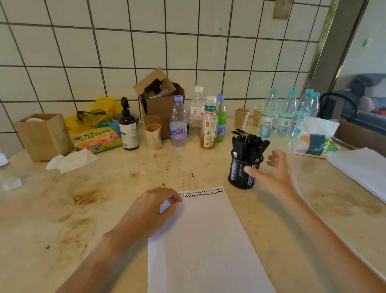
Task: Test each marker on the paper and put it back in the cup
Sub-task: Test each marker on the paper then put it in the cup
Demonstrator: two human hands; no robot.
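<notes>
Bare right hand (276,174) spread wide beside the cup (242,173); left hand (153,209) loosely curled on paper (204,249).

Stained beige worktop (82,215) against a white tiled wall (69,59). Along the wall, left to right: wooden box (44,137), yellow bag (102,110), picture book (98,140), dark pump bottle (128,130), beige tumbler (153,135), open cardboard box (161,102), a group of drink bottles including an amber tea bottle (208,126), two paper cups (241,117), and four water bottles (286,113). Crumpled tissue (72,161) lies left; a tissue pack (314,139) and stacked paper (374,176) lie right.
</notes>
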